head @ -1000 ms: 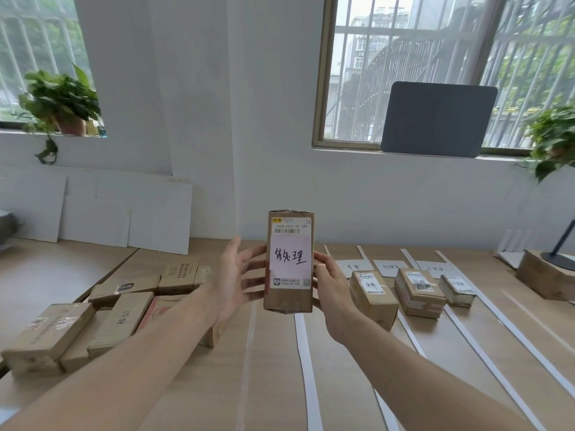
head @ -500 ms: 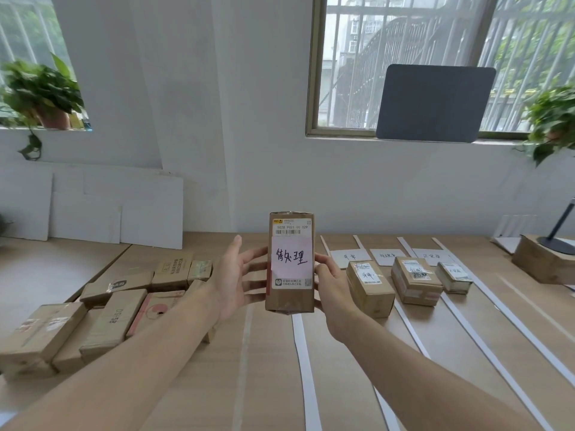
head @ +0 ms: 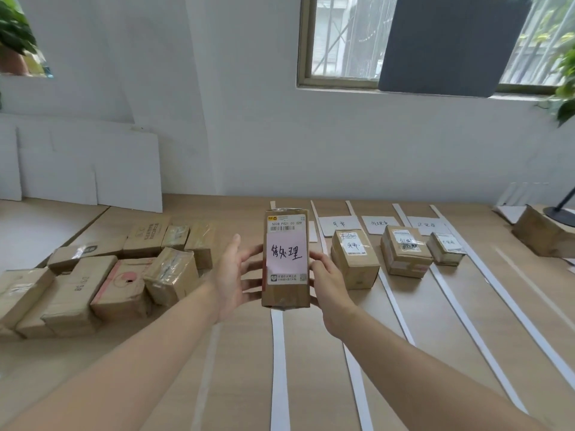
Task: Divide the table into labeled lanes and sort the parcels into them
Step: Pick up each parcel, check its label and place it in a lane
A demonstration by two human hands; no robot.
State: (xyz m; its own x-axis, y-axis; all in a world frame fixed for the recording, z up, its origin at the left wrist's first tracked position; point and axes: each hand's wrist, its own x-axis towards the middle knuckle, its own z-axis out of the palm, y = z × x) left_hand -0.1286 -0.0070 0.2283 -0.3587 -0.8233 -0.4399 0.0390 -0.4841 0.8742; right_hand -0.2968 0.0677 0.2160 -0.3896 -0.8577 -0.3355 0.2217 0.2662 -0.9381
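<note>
The brown cardboard parcel [head: 284,294], upright at frame centre, pressed by the spread left hand [head: 235,276] and clasped in the curled grip of the right hand [head: 330,286], should have its pink note [head: 285,252] matched against the white lane cards [head: 337,226] before lowering.

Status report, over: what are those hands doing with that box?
Left hand flat against the parcel, right hand gripping it. Parcel upright, label facing camera. Three boxes sit in lanes beyond; nothing blocks.

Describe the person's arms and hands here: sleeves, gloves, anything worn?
The left hand and right hand are bare: no gloves, and no rings or wristbands that can be seen. The left forearm and right forearm are uncovered up to the frame edge, with no sleeve, watch or markings showing.
</note>
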